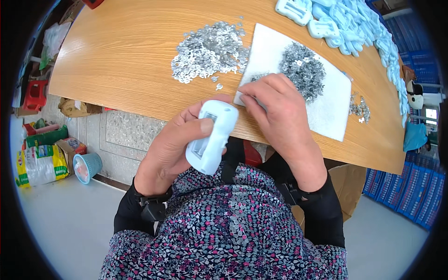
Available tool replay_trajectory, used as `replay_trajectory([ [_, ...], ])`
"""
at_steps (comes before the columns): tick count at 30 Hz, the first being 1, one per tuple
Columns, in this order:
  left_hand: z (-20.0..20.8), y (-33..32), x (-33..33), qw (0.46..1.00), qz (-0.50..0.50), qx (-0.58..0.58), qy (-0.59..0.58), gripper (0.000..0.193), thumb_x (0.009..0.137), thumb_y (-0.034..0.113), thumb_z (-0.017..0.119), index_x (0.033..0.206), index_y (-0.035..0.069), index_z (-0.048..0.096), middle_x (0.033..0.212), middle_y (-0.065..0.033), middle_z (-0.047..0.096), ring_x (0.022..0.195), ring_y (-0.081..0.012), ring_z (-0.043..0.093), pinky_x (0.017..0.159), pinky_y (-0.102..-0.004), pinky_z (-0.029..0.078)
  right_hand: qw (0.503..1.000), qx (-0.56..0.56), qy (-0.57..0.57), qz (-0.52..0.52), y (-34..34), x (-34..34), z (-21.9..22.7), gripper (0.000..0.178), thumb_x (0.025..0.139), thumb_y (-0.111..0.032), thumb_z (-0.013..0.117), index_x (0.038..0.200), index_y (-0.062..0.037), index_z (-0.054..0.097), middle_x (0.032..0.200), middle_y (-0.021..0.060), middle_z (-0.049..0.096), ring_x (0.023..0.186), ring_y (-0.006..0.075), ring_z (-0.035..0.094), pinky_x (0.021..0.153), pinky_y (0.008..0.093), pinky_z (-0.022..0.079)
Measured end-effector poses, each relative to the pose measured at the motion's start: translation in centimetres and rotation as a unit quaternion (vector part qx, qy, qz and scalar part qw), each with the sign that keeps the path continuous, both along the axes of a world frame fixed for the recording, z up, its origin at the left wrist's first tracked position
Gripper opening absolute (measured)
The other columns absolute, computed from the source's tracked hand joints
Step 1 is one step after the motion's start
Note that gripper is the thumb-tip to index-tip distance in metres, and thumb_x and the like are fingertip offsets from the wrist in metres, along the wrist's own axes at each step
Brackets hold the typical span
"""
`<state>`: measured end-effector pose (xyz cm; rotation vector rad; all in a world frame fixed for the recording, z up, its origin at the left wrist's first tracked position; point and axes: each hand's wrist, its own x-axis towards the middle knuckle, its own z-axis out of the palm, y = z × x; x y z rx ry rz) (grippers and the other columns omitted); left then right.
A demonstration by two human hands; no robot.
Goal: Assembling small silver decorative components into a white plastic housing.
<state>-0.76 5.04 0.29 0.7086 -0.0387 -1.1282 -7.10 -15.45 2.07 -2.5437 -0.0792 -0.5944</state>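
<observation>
My left hand (175,135) is closed around a pale blue plastic housing (215,144), its thumb over the rectangular recess where metal shows. Just right of it, my right hand (277,105) hovers over the near left edge of a white pad (330,116), thumb and fingertips pinched together. Whatever is between those fingertips is too small or hidden to make out. A dark grey heap of small metal clips (303,70) lies on the pad behind the right hand. Left of the pad is a loose pile of shiny silver metal pieces (210,51).
Many pale blue housings (345,25) are heaped at the table's far right. A few small metal parts (359,109) lie right of the pad. The wooden table (116,56) ends just before my body. On the floor at left stand a blue basket (87,168) and bags (44,163).
</observation>
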Motion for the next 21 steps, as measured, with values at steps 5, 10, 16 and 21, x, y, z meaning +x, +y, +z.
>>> replay_trajectory([
  [5, -0.4, 1.3, 0.6, 0.996, 0.071, -0.037, 0.044, 0.056, 0.094, 0.028, 0.064, 0.141, 0.008, 0.04, 0.111, -0.0176, 0.065, 0.098, -0.0326, 0.068, 0.086, -0.0433, 0.057, 0.993, -0.114, 0.015, -0.014, 2.1, 2.8, -0.1, 0.004, 0.078, -0.014, 0.071, 0.08, -0.0127, 0.068, 0.079, 0.0016, 0.059, 0.085, 0.0242, 0.055, 0.073, 0.0389, 0.041],
  [10, -0.9, 2.6, 1.4, 0.994, 0.082, -0.068, 0.038, 0.054, 0.097, 0.028, 0.061, 0.143, 0.01, 0.039, 0.108, -0.0186, 0.065, 0.1, -0.0311, 0.068, 0.086, -0.0414, 0.057, 0.986, -0.167, 0.026, 0.0, 2.7, 3.3, -0.9, 0.006, 0.076, -0.017, 0.069, 0.073, -0.0125, 0.066, 0.08, -0.0001, 0.058, 0.087, 0.0224, 0.053, 0.075, 0.0395, 0.038],
  [16, -0.1, 2.1, 1.3, 0.995, 0.09, -0.027, 0.018, 0.056, 0.1, 0.028, 0.057, 0.15, 0.016, 0.034, 0.106, -0.0133, 0.065, 0.099, -0.0243, 0.067, 0.081, -0.0457, 0.059, 0.982, -0.158, 0.071, 0.076, 3.2, 0.3, 0.9, 0.012, 0.074, -0.018, 0.069, 0.084, -0.0117, 0.069, 0.082, -0.0001, 0.056, 0.087, 0.0244, 0.053, 0.074, 0.0407, 0.037],
  [21, 0.8, 1.2, 1.0, 0.993, 0.114, 0.006, 0.013, 0.051, 0.099, 0.021, 0.059, 0.144, 0.013, 0.037, 0.111, -0.0158, 0.064, 0.1, -0.0266, 0.068, 0.082, -0.0463, 0.061, 0.982, -0.145, 0.086, 0.091, 2.7, -3.8, 0.8, 0.022, 0.07, -0.015, 0.078, 0.092, -0.0134, 0.072, 0.086, -0.0015, 0.057, 0.093, 0.021, 0.054, 0.085, 0.0413, 0.035],
])
